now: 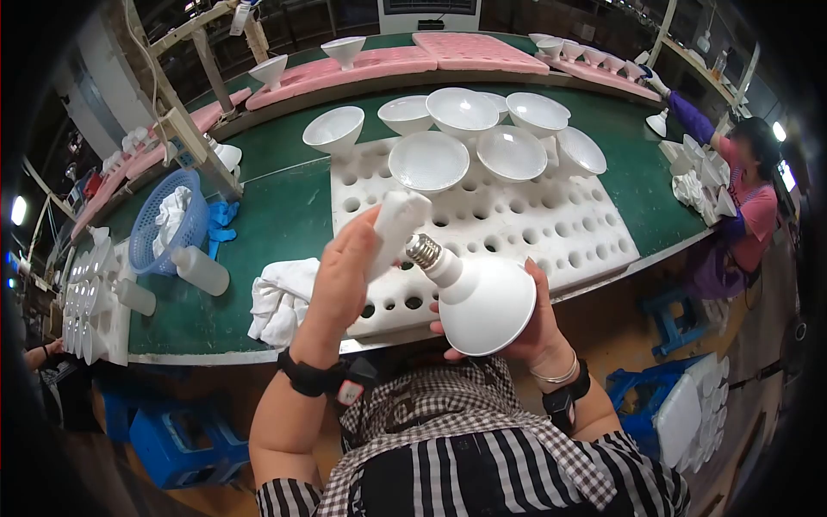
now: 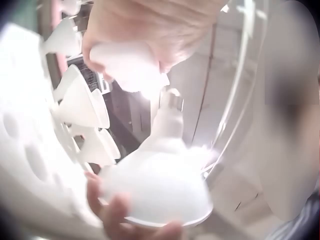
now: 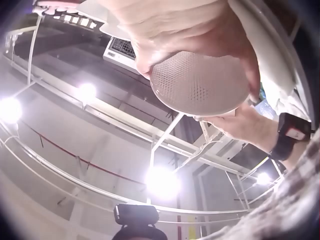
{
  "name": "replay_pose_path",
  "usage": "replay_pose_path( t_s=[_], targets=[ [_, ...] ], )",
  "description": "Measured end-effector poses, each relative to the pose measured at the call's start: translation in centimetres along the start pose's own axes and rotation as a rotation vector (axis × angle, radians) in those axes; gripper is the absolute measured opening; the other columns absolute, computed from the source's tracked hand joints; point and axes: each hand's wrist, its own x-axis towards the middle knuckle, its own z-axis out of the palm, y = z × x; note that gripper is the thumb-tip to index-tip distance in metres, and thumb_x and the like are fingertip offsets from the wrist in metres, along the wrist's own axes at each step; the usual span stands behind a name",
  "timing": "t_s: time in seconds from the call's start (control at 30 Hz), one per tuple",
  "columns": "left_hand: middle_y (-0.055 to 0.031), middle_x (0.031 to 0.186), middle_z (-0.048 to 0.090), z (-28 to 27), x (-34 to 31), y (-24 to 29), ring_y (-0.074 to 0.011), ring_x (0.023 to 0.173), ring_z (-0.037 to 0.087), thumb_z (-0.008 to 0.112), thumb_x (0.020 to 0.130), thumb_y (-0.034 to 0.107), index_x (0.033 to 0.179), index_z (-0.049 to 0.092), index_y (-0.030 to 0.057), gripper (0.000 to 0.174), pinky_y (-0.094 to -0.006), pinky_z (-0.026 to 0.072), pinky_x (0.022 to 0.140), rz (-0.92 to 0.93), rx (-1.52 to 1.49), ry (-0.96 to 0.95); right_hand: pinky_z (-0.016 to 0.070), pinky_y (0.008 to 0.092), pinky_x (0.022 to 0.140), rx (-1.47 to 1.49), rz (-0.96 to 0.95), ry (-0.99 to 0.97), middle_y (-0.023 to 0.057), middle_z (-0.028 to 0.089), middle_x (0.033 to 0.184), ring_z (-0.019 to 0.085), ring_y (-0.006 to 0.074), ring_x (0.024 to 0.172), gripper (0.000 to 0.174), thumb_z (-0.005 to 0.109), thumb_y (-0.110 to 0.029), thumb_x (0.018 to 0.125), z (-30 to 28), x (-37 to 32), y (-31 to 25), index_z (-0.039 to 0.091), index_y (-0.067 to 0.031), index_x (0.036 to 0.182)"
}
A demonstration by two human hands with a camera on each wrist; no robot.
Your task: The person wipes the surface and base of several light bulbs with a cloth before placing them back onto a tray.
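My right hand (image 1: pixel 543 323) grips a white reflector light bulb (image 1: pixel 487 302) by its wide body. The bulb's metal screw base (image 1: pixel 423 250) points up and to the left. In the right wrist view the bulb's dimpled round lens (image 3: pixel 200 85) shows beneath the palm. My left hand (image 1: pixel 345 271) holds a smooth white piece with rounded edges (image 1: pixel 398 224), and I cannot tell what kind of thing it is. In the left wrist view this white piece (image 2: pixel 125 65) is close above the screw base (image 2: pixel 175 100).
Several reflector bulbs (image 1: pixel 428 161) stand in a white foam tray (image 1: pixel 594 241) on the green table (image 1: pixel 258 207). To the left are a white cloth (image 1: pixel 282 293), a bottle (image 1: pixel 201 270) and a blue basket (image 1: pixel 142 250). Another person (image 1: pixel 751 172) works at the right.
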Motion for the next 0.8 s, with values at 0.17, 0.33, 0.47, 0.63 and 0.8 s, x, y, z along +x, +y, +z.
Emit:
replay_pose_path(
  t_s=[0.17,0.33,0.47,0.63,0.8],
  targets=[
    [-0.0034,0.106,0.070,1.6,-1.6,-0.9,-0.0098,0.094,0.063,0.078,0.090,0.026,0.128,0.064,-0.0001,0.048,-0.0255,0.0514,0.082,0.044,0.307,-0.136,0.0406,0.0714,0.102,0.015,0.093,-0.019,0.0346,0.033,0.153,0.042,0.0550,0.135,0.111,0.034,-0.090,0.083,0.3,0.6,-0.1,0.020,-0.0108,0.160],
    [-0.0025,0.092,0.070,3.1,-2.1,-0.2,-0.0074,0.078,0.063,0.074,0.094,0.028,0.114,0.068,-0.0018,0.036,-0.0222,0.0495,0.066,0.062,0.418,0.059,0.0376,0.0562,0.114,-0.817,-0.426,0.245,0.0255,0.019,0.162,0.031,0.0407,0.147,0.138,0.065,-0.085,0.071,1.7,0.3,0.8,-0.008,-0.0103,0.161],
    [-0.0028,0.089,0.070,4.4,-2.3,-0.5,-0.0075,0.077,0.063,0.073,0.095,0.026,0.111,0.068,-0.0029,0.034,-0.0223,0.0502,0.067,0.076,0.337,0.147,0.0375,0.0578,0.114,-0.990,-0.733,0.191,0.0226,0.014,0.162,0.030,0.0403,0.147,0.159,0.092,-0.065,0.052,0.7,0.6,1.4,-0.012,-0.0132,0.160],
    [-0.0027,0.087,0.070,5.3,-2.2,-1.3,-0.0083,0.076,0.064,0.071,0.096,0.026,0.110,0.068,-0.0037,0.033,-0.0232,0.0518,0.068,0.171,0.351,0.220,0.0401,0.0565,0.113,-0.735,-0.624,0.291,0.0221,0.022,0.159,0.034,0.0391,0.145,0.147,0.085,-0.069,0.061,0.0,0.5,2.6,-0.009,-0.0172,0.161],
    [-0.0054,0.098,0.069,5.0,-2.0,-1.5,-0.0095,0.084,0.064,0.066,0.100,0.027,0.120,0.064,-0.0032,0.037,-0.0249,0.0521,0.075,0.124,0.322,0.093,0.0422,0.0549,0.111,-0.610,-0.503,0.189,0.0201,0.031,0.156,0.038,0.0371,0.143,0.130,0.082,-0.059,0.072,0.8,0.4,2.4,-0.001,-0.0158,0.162]
  ],
)
